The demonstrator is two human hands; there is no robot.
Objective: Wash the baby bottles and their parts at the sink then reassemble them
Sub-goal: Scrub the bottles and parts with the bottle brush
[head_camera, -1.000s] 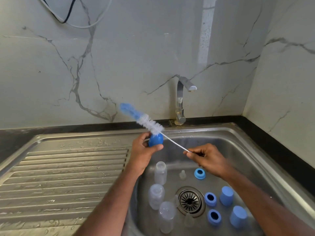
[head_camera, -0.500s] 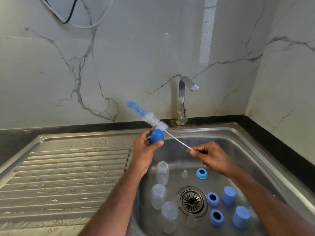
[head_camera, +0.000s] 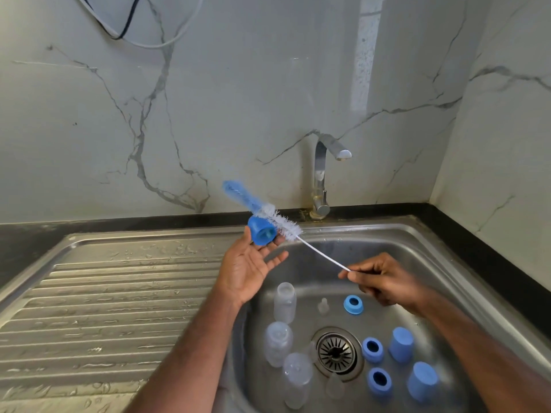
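Blue plastic, a bottle cap (head_camera: 262, 232) rests on the fingertips of the left hand (head_camera: 249, 269), fingers spread wide, palm up, above the sink (head_camera: 396, 242). Right hand (head_camera: 384, 278) pinches the bottle brush (head_camera: 268, 211) by its thin white handle, bristles touching the cap.

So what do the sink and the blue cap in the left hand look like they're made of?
Sink: probably stainless steel with a brushed finish, grey and dully reflective, with water drops on it. Blue cap on the left hand: likely moulded plastic, opaque, evenly coloured, smooth and slightly glossy.
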